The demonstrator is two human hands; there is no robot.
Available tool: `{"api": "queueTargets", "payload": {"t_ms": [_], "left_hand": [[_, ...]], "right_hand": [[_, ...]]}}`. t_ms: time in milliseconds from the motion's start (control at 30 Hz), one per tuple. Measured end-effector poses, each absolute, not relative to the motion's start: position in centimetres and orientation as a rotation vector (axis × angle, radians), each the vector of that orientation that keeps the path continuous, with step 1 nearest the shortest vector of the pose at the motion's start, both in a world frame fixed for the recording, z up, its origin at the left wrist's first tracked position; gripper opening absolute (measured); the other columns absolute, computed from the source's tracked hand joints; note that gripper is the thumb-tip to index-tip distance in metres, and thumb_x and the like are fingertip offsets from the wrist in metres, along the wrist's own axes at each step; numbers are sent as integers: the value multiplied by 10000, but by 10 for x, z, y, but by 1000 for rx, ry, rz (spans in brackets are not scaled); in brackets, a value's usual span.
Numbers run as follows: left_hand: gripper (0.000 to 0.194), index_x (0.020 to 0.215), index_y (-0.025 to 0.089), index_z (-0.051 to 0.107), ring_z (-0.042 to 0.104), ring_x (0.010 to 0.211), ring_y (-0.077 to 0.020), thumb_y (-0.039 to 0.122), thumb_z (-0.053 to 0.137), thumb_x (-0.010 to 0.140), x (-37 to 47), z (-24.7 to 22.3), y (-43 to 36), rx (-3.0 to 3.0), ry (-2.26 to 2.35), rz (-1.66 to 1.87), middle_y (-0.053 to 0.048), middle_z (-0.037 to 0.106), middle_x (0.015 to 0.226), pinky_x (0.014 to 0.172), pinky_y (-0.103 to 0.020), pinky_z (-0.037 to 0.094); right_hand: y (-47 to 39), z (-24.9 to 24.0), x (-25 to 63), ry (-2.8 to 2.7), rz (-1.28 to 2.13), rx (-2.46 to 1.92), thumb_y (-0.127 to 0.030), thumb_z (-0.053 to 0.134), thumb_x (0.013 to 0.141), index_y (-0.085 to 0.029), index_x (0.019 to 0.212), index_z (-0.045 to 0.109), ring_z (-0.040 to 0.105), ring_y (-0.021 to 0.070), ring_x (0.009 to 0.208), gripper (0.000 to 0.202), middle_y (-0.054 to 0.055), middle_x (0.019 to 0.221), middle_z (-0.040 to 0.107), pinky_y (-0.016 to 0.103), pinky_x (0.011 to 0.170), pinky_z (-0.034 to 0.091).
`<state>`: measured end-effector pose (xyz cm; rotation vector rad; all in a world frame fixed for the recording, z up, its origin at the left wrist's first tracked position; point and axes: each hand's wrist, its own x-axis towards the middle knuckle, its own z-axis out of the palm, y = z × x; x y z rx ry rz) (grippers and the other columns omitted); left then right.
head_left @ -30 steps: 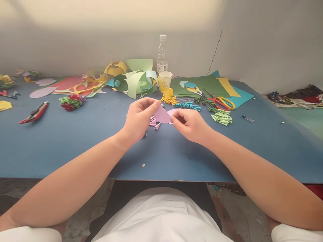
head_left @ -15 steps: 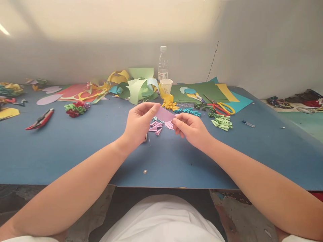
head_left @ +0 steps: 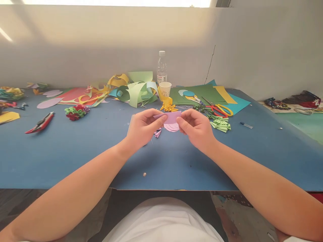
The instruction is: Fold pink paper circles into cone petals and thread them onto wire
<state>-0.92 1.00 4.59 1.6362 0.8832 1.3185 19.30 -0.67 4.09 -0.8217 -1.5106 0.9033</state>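
Observation:
A purple paper piece (head_left: pixel 172 117) is stretched between both hands above the blue table (head_left: pixel 83 154). My left hand (head_left: pixel 145 127) pinches its left end between thumb and fingers. At its right end, my right hand (head_left: pixel 196 129) pinches it the same way. Just below the held piece lie several purple paper discs (head_left: pixel 172 127), overlapping. Small purple paper cones (head_left: pixel 157 133) show partly beside my left fingers, which hide the rest. Behind the hands are yellow folded paper pieces (head_left: pixel 169 105).
Red pliers (head_left: pixel 40 123) and a red-green paper flower (head_left: pixel 77 112) lie left. Behind stand a paper cup (head_left: pixel 165 90) and a bottle (head_left: pixel 162 67) near paper scraps (head_left: pixel 137 92). Scissors (head_left: pixel 222 110), green cones (head_left: pixel 220 124) and a small blue-capped item (head_left: pixel 246 125) lie right.
The purple paper has turned from slanted to nearly level, seen as a narrower strip. My right hand has risen level with my left and moved slightly right. The view has tilted up a little.

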Motion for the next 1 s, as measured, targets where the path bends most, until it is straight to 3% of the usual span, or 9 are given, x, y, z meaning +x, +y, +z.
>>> {"api": "queueTargets", "payload": {"t_ms": [133, 333, 500, 633, 800, 1000], "left_hand": [[227, 880, 214, 778, 621, 660, -159, 436, 818, 858, -9, 46, 9, 1583, 801, 1168, -26, 697, 729, 563, -289, 491], [365, 1172, 283, 710, 719, 842, -196, 498, 778, 885, -8, 43, 10, 1368, 719, 1016, -61, 772, 1011, 593, -276, 473], [499, 1234, 300, 669, 707, 812, -187, 325, 888, 786, -11, 45, 13, 1254, 686, 1001, -67, 765, 1108, 552, -267, 453], [494, 1175, 297, 694, 700, 791, -172, 276, 923, 738, -12, 46, 14, 1289, 667, 1003, -48, 767, 1077, 532, -250, 447], [270, 1050, 270, 759, 653, 714, -142, 308, 875, 810, -9, 44, 10, 1448, 675, 1042, -21, 757, 889, 545, -255, 452], [295, 1038, 249, 809, 692, 765, -184, 314, 905, 767, -8, 47, 7, 1461, 790, 1146, -52, 787, 947, 568, -288, 499]], "right_hand": [[-6, 42, 192, -1509, 923, -808, -566, 781, 861, -225, 808, 618, 494, 117, 551, 381, -38, 633, 568, 286, 517, 415], [-4, 38, 194, -1501, 994, -818, -499, 772, 883, -220, 840, 648, 559, 125, 570, 309, -12, 706, 655, 290, 528, 463], [-2, 36, 196, -1472, 1024, -839, -453, 794, 845, -215, 741, 597, 633, 153, 587, 326, -7, 654, 648, 281, 500, 467], [-2, 38, 196, -1429, 1026, -862, -373, 817, 808, -221, 779, 599, 616, 135, 560, 267, -23, 660, 654, 282, 508, 491], [-2, 39, 194, -1385, 1003, -776, -300, 804, 828, -261, 947, 576, 585, 114, 554, 260, -63, 682, 656, 252, 494, 481], [-3, 34, 195, -1466, 906, -858, -350, 866, 796, -233, 975, 716, 665, 165, 706, 262, 19, 856, 726, 329, 606, 583]]}}
